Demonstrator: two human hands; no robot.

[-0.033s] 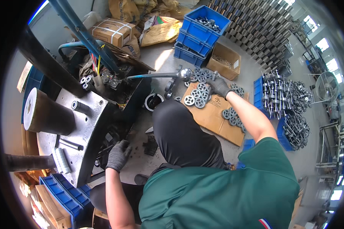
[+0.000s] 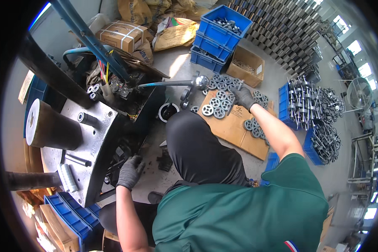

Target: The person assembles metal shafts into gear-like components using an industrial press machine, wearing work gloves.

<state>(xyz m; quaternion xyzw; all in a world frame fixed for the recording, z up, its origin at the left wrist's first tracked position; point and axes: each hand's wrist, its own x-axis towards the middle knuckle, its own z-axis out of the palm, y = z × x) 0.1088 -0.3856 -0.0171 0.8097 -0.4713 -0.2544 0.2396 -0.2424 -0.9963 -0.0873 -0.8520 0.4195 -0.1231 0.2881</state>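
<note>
My right hand [image 2: 244, 97], in a dark grey glove, reaches to spoked metal wheels [image 2: 218, 103] grouped on a flat cardboard sheet [image 2: 226, 129]. Its fingers are bent at the wheels' right edge. A small silvery part pokes up by the fingertips, too small to name. In a matching glove, my left hand [image 2: 130, 173] hangs beside the machine's metal table [image 2: 97, 145], fingers loosely curved and partly apart, with nothing visible in them. Between the hands, a lever [image 2: 168, 83] with a shiny ball knob [image 2: 202, 82] stretches out from the machine.
A thick steel cylinder [image 2: 57, 126] and short tubes [image 2: 67, 178] are on the machine table. Blue crates [image 2: 216, 44] of metal parts stand stacked ahead, next to an open carton [image 2: 246, 67]. More blue crates [image 2: 284, 105] hold rods at right. A black ring-shaped container [image 2: 169, 112] sits on the floor.
My right hand has shifted very slightly to the right at the wheels. The left hand stays by the machine table.
</note>
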